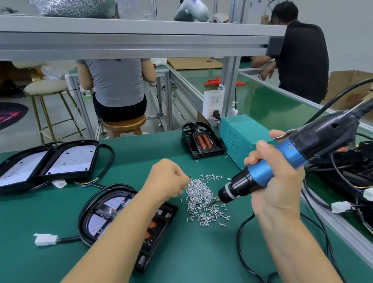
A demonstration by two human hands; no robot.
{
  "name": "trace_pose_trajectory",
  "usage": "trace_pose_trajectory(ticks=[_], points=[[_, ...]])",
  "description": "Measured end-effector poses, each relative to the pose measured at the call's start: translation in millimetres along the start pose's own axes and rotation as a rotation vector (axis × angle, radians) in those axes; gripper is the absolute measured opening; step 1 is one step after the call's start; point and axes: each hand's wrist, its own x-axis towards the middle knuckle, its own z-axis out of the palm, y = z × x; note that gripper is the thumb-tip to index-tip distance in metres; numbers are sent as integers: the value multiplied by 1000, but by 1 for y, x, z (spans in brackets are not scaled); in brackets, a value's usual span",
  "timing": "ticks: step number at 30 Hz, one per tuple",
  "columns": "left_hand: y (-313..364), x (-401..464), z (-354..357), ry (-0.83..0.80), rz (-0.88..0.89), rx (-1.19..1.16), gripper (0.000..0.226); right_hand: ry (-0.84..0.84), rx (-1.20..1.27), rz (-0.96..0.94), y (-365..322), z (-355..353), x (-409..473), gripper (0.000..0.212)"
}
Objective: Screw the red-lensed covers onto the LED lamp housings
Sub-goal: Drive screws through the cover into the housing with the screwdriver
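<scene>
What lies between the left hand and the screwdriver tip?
Head view: the screw pile on the mat lies between the left hand and screwdriver tip.

Factory assembly line for lamps.

Green-matted table (54, 270) in aluminium framing (117, 42), loose screws (201, 199) heaped on it, corded electric screwdriver (280, 158), open lamp housings (36, 166), cardboard boxes (352, 90), seated workers (116, 84) at neighbouring stations.

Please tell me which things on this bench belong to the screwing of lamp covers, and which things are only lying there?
For the job:
- electric screwdriver, gripped by the right hand
- pile of screws, where the left hand is picking
- lamp with red-lensed cover under the left forearm
- two open lamp housings waiting

Lying about:
- teal power box
- bag of screws on the shelf
- white power strip
</scene>
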Motion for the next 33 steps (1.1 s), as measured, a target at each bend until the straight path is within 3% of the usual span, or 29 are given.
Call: trace_pose_trajectory(ticks=[2, 6, 10, 15, 18, 33], points=[[-6, -5, -5, 38, -12, -35, 19, -3, 18, 14, 3, 3, -1, 25], [-12, -7, -12, 147, 81, 146, 15, -12, 26, 25, 9, 11, -5, 24], [-11, -4, -2, 58, 100, 337, 17, 0, 24, 16, 10, 12, -6, 24], [-13, 16, 16, -46, -12, 572, 11, -1, 15, 5, 8, 10, -7, 26], [-14, 21, 21, -26, -35, 647, 17, -12, -7, -8, 5, 5, -6, 25], [-6, 15, 31, -91, 134, 806, 9, -4, -3, 5, 8, 3, -4, 25]])
